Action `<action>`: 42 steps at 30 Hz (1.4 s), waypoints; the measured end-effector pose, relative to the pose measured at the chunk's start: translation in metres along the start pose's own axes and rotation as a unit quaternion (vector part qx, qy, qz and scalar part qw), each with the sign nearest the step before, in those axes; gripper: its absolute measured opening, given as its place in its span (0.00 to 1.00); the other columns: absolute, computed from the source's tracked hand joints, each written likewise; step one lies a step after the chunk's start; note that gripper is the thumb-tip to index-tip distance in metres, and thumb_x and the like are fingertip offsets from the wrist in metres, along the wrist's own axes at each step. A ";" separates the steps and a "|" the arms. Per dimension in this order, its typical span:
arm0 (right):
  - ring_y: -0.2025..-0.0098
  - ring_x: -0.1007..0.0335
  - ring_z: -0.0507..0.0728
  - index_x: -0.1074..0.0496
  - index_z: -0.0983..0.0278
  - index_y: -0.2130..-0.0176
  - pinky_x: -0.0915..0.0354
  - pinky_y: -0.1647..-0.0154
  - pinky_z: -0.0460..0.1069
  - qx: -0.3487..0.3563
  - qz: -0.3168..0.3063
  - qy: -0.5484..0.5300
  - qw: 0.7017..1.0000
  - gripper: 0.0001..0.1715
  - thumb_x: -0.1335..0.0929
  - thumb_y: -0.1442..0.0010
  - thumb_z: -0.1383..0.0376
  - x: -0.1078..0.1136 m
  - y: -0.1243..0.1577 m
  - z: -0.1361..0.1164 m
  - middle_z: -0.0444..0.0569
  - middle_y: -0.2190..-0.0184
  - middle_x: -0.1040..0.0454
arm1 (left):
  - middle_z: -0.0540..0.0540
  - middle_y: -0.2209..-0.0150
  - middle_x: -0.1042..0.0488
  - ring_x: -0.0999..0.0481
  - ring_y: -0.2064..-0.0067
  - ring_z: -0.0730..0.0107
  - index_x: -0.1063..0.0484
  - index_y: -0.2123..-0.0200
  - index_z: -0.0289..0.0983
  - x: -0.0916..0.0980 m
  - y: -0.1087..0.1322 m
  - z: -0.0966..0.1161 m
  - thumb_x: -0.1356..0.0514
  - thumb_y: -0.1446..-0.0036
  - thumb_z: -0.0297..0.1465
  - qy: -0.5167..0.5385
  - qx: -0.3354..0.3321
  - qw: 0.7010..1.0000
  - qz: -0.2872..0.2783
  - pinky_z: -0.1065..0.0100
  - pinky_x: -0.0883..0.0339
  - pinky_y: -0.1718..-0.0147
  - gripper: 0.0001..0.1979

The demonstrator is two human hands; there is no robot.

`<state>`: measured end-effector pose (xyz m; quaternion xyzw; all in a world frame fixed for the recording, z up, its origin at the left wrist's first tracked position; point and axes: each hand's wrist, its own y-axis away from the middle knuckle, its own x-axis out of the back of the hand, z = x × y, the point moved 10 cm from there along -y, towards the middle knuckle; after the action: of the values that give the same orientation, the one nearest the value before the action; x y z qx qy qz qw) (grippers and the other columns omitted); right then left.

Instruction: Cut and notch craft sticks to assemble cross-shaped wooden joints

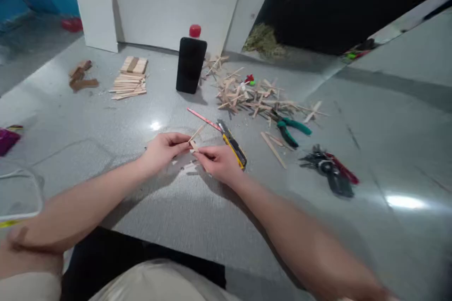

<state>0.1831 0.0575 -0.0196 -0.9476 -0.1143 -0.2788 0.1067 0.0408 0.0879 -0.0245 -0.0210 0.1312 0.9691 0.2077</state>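
My left hand is closed, its fingertips pinching a thin wooden craft stick that slants up to the right. My right hand is closed too, its thumb and fingers on a short, flat wooden piece that meets the stick between both hands. Whether the two pieces are joined, I cannot tell. Just beyond my right hand lie a yellow and black utility knife and a red pencil. Pale scraps lie on the grey surface below my fingertips.
A black phone leans upright before a red-capped bottle. Bundled sticks and loose sticks lie left of it. On the right are a pile of stick pieces, green-handled pliers and keys.
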 end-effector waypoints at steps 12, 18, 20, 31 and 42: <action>0.78 0.44 0.50 0.19 0.64 0.68 0.50 0.75 0.48 -0.017 0.008 -0.021 1.000 0.19 0.32 0.33 0.56 0.001 0.002 -0.002 0.41 0.82 0.36 | 0.43 0.56 0.14 0.16 0.59 0.68 0.16 0.54 0.40 0.004 -0.002 -0.008 0.30 0.43 0.34 0.006 0.000 1.000 -0.013 0.66 0.25 0.55 0.14; 0.78 0.47 0.50 0.20 0.65 0.70 0.52 0.76 0.48 -0.032 -0.013 -0.039 0.999 0.20 0.32 0.35 0.55 0.001 0.000 -0.007 0.40 0.81 0.40 | 0.44 0.58 0.13 0.18 0.62 0.69 0.15 0.55 0.40 0.006 -0.003 -0.009 0.29 0.44 0.34 -0.023 -0.007 1.000 -0.016 0.68 0.26 0.60 0.13; 0.78 0.47 0.50 0.22 0.65 0.72 0.52 0.77 0.48 -0.036 -0.029 -0.048 0.998 0.20 0.33 0.36 0.54 0.001 -0.002 -0.008 0.40 0.81 0.41 | 0.45 0.59 0.13 0.18 0.63 0.70 0.15 0.55 0.40 0.007 -0.003 -0.008 0.29 0.44 0.33 -0.034 -0.010 0.999 -0.018 0.68 0.26 0.61 0.12; 0.77 0.55 0.49 0.43 0.61 0.80 0.56 0.76 0.48 -0.022 -0.102 -0.061 0.993 0.24 0.34 0.37 0.56 -0.002 -0.007 -0.016 0.38 0.81 0.51 | 0.46 0.64 0.14 0.17 0.62 0.68 0.16 0.64 0.38 0.007 -0.007 0.002 0.28 0.48 0.32 -0.109 -0.031 0.992 -0.046 0.66 0.25 0.58 0.07; 0.76 0.56 0.49 0.48 0.60 0.79 0.57 0.73 0.49 -0.005 -0.123 -0.024 0.992 0.25 0.34 0.37 0.60 -0.004 -0.005 -0.018 0.38 0.79 0.55 | 0.47 0.65 0.15 0.17 0.62 0.67 0.19 0.65 0.37 -0.004 -0.008 0.007 0.26 0.51 0.36 -0.139 -0.041 0.983 -0.117 0.65 0.23 0.58 0.12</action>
<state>0.1691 0.0565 -0.0064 -0.9332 -0.2312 -0.2676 0.0643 0.0475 0.0950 -0.0193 0.0899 0.0582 0.9361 0.3350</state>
